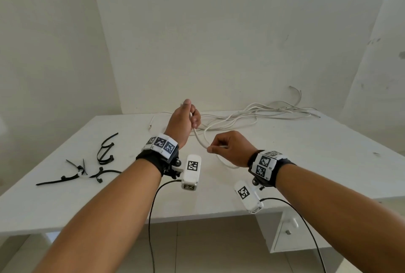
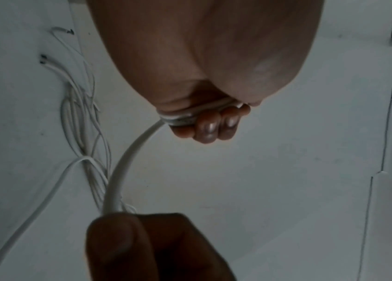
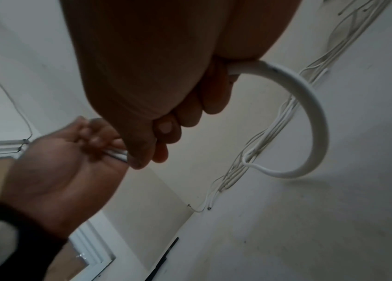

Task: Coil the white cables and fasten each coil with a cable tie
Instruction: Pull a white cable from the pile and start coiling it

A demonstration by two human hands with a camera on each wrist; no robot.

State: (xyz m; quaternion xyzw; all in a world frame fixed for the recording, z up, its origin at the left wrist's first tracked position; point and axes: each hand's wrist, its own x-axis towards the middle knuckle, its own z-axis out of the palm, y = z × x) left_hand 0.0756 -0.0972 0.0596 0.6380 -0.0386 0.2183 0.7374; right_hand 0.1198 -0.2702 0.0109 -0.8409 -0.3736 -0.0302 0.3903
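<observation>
Your forearms are filling the near edge of the head view, reaching over the bench (image 1: 328,152). Farthest left, black cable ties (image 1: 87,169) are lying loose on it, well apart from your hands. Your left hand (image 1: 184,122) is curling round a few turns of white cable (image 1: 200,139), raised above the bench; your right hand (image 1: 230,149) is pinching the same cable between thumb and fingertip, just beside the left. Behind and to the right, the remaining white cables (image 1: 263,112) are sprawling in a tangle along the wall. The cable looks light, springy and smooth, so you are likely needing a firm grip on the gathered turns while feeding slack. How many turns you are holding is hidden inside the left fist, and the cable ends are too small to read.
</observation>
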